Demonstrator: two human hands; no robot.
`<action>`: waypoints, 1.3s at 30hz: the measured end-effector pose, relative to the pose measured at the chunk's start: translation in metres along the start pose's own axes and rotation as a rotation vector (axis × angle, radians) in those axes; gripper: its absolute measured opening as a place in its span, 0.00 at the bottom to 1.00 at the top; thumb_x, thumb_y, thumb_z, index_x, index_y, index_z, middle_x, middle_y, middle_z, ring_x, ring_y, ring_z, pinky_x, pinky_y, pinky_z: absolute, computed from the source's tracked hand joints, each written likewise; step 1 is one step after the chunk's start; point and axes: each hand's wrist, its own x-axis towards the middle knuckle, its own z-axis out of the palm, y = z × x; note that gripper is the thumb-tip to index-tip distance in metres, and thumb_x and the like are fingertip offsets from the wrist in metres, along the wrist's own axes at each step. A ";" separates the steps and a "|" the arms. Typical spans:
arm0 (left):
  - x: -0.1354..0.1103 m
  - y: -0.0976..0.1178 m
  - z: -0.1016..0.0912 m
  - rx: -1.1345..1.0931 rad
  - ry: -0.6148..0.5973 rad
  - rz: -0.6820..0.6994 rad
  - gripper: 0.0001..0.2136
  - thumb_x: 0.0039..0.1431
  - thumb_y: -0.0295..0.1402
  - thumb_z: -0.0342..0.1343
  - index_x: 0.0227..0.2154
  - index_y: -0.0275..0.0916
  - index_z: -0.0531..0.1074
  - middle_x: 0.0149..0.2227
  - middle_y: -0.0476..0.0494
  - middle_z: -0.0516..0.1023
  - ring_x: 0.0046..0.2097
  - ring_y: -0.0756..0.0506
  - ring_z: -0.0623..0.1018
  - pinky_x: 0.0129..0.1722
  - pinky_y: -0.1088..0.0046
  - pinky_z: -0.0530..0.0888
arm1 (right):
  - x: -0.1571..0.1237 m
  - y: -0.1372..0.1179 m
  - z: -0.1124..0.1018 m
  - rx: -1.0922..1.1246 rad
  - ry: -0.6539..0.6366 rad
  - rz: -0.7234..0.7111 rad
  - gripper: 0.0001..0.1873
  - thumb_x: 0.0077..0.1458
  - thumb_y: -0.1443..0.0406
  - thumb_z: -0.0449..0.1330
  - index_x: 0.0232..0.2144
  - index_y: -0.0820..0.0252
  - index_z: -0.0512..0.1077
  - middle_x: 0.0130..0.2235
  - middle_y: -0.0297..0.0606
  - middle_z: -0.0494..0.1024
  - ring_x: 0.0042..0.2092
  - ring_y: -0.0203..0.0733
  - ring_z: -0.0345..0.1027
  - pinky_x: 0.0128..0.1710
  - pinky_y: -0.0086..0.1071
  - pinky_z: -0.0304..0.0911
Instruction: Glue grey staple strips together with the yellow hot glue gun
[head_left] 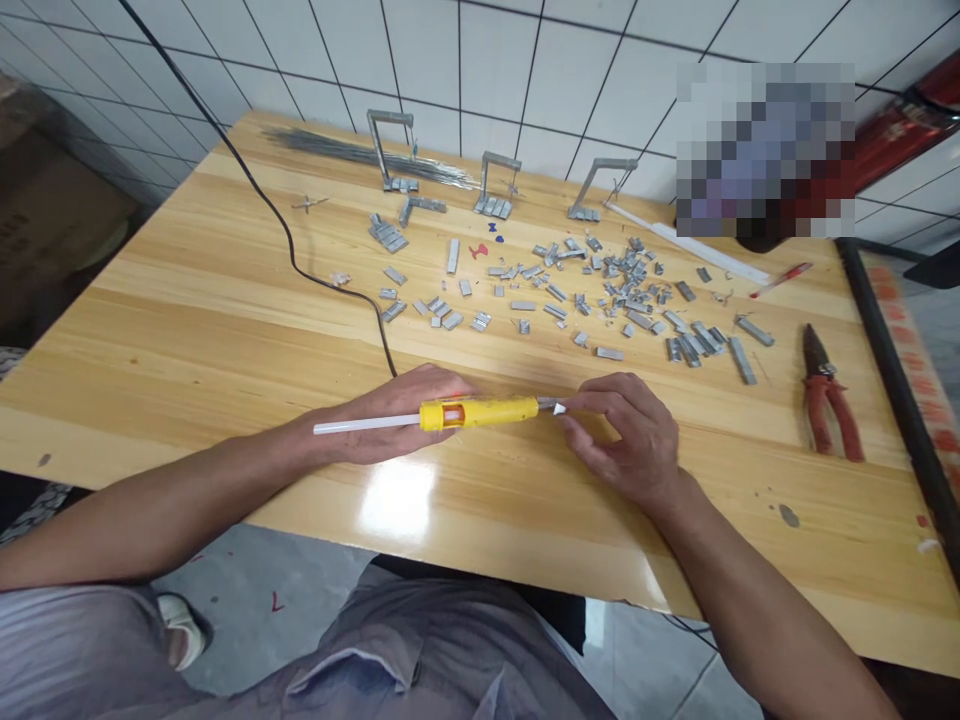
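Observation:
My left hand is closed around a yellow glue gun lying level above the table's near edge. A white glue stick pokes out of its back toward the left. The metal nozzle points right. My right hand is at the nozzle, with its fingers pinched on a small grey piece. A black cord runs from under my left hand across the table to the far left.
Many small grey metal pieces lie scattered over the far middle of the wooden table. Three bent metal frames and a bundle of wires stand along the tiled wall. Red-handled pliers lie at right.

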 end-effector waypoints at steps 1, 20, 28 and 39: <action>0.000 0.000 0.000 0.000 -0.003 -0.002 0.13 0.77 0.39 0.49 0.55 0.38 0.69 0.42 0.40 0.79 0.44 0.44 0.77 0.46 0.67 0.72 | 0.000 0.000 0.000 -0.001 0.004 0.011 0.13 0.58 0.69 0.68 0.45 0.51 0.77 0.38 0.37 0.83 0.36 0.43 0.78 0.35 0.38 0.71; 0.003 0.003 -0.001 0.030 -0.044 0.018 0.12 0.79 0.41 0.44 0.50 0.40 0.68 0.39 0.43 0.77 0.41 0.45 0.76 0.48 0.67 0.70 | 0.001 0.000 0.000 0.048 -0.057 -0.016 0.12 0.60 0.70 0.67 0.45 0.54 0.77 0.38 0.39 0.82 0.38 0.43 0.78 0.37 0.38 0.72; 0.003 0.004 -0.001 0.049 -0.055 -0.009 0.14 0.79 0.42 0.43 0.50 0.40 0.70 0.38 0.44 0.77 0.40 0.46 0.76 0.46 0.67 0.71 | 0.002 -0.001 0.000 0.037 -0.063 -0.024 0.11 0.61 0.69 0.66 0.45 0.54 0.76 0.38 0.38 0.83 0.38 0.42 0.77 0.36 0.37 0.71; 0.002 -0.001 -0.002 0.024 -0.054 0.068 0.12 0.79 0.40 0.45 0.52 0.40 0.69 0.40 0.41 0.78 0.42 0.44 0.77 0.48 0.67 0.69 | 0.003 -0.002 0.000 0.034 -0.065 -0.031 0.11 0.61 0.70 0.66 0.45 0.53 0.74 0.37 0.37 0.82 0.37 0.42 0.78 0.36 0.37 0.71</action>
